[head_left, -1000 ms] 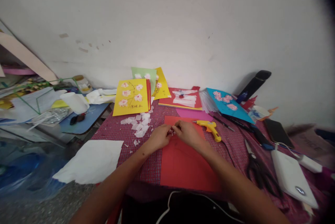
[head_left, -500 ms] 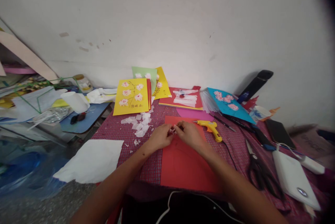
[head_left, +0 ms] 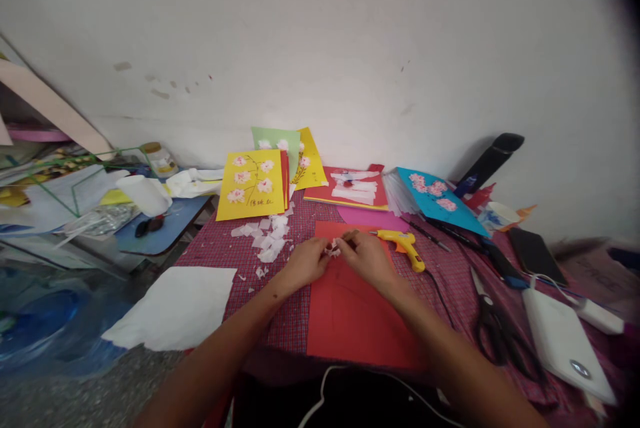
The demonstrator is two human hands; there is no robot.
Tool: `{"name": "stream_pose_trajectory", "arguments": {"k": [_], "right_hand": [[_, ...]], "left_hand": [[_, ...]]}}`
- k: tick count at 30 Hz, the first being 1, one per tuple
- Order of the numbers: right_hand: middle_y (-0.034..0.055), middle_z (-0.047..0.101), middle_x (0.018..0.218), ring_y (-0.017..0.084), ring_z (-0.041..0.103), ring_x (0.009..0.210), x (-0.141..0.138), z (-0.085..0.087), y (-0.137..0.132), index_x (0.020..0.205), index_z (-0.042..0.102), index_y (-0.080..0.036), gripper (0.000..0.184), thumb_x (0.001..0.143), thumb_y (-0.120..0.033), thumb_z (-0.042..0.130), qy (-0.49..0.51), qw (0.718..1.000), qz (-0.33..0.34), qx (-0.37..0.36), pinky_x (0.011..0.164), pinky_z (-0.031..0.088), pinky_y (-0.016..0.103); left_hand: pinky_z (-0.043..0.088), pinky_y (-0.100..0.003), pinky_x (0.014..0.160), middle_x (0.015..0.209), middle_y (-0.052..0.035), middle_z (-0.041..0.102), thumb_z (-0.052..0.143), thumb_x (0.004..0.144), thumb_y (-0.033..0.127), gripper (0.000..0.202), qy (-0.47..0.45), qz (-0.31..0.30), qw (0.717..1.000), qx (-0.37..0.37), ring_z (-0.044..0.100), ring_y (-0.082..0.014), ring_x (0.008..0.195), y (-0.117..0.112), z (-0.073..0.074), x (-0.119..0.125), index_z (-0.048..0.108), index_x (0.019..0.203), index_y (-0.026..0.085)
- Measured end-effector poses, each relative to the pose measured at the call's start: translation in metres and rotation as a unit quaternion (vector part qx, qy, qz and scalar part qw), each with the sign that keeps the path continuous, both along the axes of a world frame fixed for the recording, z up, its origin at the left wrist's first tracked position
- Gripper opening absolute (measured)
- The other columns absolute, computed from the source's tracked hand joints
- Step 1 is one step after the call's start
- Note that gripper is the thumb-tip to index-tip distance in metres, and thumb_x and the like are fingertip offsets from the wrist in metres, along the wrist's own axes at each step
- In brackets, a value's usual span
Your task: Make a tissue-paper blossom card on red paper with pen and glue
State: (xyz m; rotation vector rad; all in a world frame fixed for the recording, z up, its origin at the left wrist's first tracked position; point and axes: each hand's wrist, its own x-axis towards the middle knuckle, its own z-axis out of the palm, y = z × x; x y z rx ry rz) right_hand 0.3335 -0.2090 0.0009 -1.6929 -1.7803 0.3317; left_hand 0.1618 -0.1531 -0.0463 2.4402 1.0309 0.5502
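Over the upper part of a red paper sheet (head_left: 360, 321), my two hands meet at a small white and pink paper flower (head_left: 333, 251). My left hand (head_left: 309, 260) is closed, its fingertips pinching the flower's left side. From the other side my right hand (head_left: 364, 255) works at the flower with thumb and bent fingers, closed on its edge; the exact grip is partly hidden. Just right of that hand lies a yellow glue gun (head_left: 407, 245) with its cord running toward me. Left of the sheet is a scatter of white tissue pieces (head_left: 273, 241).
A yellow card with paper flowers (head_left: 250, 188) leans at the back, and a blue flower card (head_left: 443, 201) is at the back right. Black scissors (head_left: 495, 328) and a white power bank (head_left: 567, 341) lie to the right. A white tissue sheet (head_left: 175, 308) overhangs the left edge.
The fingers of my right hand have shifted slightly around the flower, and more of the white paper shows between my hands. Everything else stays in place.
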Motion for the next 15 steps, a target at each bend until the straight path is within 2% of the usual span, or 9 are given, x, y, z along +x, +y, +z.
{"name": "stream_pose_trajectory", "arguments": {"k": [3, 6, 10, 13, 15], "right_hand": [[0.0063, 0.076, 0.083, 0.02, 0.071, 0.075, 0.005, 0.011, -0.016, 0.083, 0.069, -0.02, 0.018, 0.094, -0.028, 0.057, 0.052, 0.998, -0.007, 0.041, 0.069, 0.048, 0.028], [0.005, 0.074, 0.081, 0.02, 0.069, 0.071, 0.013, 0.012, -0.04, 0.087, 0.067, -0.021, 0.017, 0.094, -0.033, 0.057, 0.108, 0.992, -0.026, 0.055, 0.066, 0.049, 0.028], [0.006, 0.073, 0.088, 0.022, 0.07, 0.08, 0.018, -0.01, -0.076, 0.092, 0.068, -0.023, 0.02, 0.097, -0.035, 0.053, 0.153, 0.988, -0.019, 0.004, 0.068, 0.052, 0.029], [0.0063, 0.073, 0.091, 0.023, 0.071, 0.082, 0.014, -0.033, -0.099, 0.097, 0.07, -0.024, 0.024, 0.098, -0.04, 0.051, 0.223, 0.974, -0.027, -0.042, 0.071, 0.055, 0.03], [0.0066, 0.073, 0.091, 0.024, 0.072, 0.085, 0.011, -0.046, -0.112, 0.097, 0.071, -0.026, 0.027, 0.099, -0.044, 0.051, 0.267, 0.961, -0.046, -0.061, 0.072, 0.058, 0.03]], "left_hand": [[0.047, -0.03, 0.077, 0.097, -0.0058, 0.07, 0.052, 0.089, 0.015, 0.018, -0.036, -0.003, 0.999, -0.014, 0.064, -0.0195, 0.087, -0.001, 0.008, -0.005, 0.063, 0.102, 0.019], [0.047, -0.03, 0.081, 0.099, -0.0045, 0.07, 0.048, 0.088, 0.011, 0.022, -0.074, 0.012, 0.997, 0.0, 0.064, -0.0187, 0.091, 0.0, 0.022, -0.019, 0.063, 0.102, 0.02], [0.047, -0.031, 0.083, 0.1, -0.0042, 0.069, 0.047, 0.089, 0.013, 0.02, -0.067, 0.046, 0.996, 0.022, 0.063, -0.0193, 0.094, -0.001, 0.035, -0.051, 0.061, 0.1, 0.021], [0.047, -0.032, 0.079, 0.092, -0.0031, 0.066, 0.046, 0.093, 0.02, 0.015, -0.01, 0.066, 0.998, 0.005, 0.061, -0.0196, 0.087, -0.01, 0.034, -0.072, 0.061, 0.094, 0.021], [0.047, -0.034, 0.081, 0.094, -0.0041, 0.065, 0.047, 0.095, 0.021, 0.015, 0.022, 0.056, 0.998, -0.006, 0.061, -0.0207, 0.091, -0.02, 0.028, -0.079, 0.062, 0.097, 0.021]]}}
